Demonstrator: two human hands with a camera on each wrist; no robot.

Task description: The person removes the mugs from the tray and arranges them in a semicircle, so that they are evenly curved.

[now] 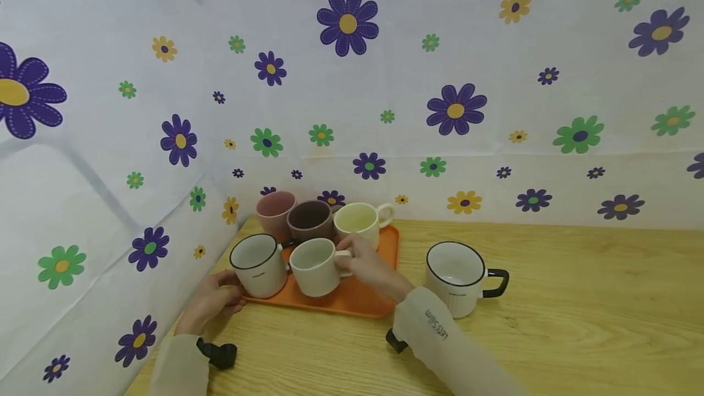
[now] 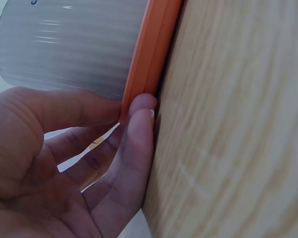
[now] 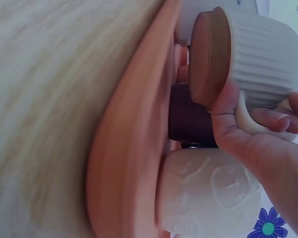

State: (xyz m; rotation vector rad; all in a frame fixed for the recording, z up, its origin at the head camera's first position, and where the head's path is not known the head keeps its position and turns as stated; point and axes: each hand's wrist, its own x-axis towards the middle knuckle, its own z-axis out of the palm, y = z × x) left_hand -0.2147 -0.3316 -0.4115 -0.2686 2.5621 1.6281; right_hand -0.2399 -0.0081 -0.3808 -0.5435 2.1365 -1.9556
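Note:
My right hand [image 1: 371, 266] grips the handle of a white ribbed mug [image 1: 315, 274]. In the right wrist view this mug [image 3: 265, 54] is raised above the orange tray [image 3: 124, 168], its brownish base showing. My left hand [image 1: 213, 300] pinches the front left corner of the orange tray [image 1: 363, 298]; in the left wrist view the thumb lies on the rim and fingers are curled at its underside. Right by that hand, a white mug with a black rim [image 1: 258, 271] stands on the tray. Behind are a pink mug [image 1: 275, 212], a dark purple mug [image 1: 310, 222] and a cream mug [image 1: 357, 222].
To the right of the tray, another white mug with a black rim and black handle [image 1: 453, 274] stands on the wooden table [image 1: 594, 322]. A flowered cloth [image 1: 412, 78] hangs behind the table and along its left side.

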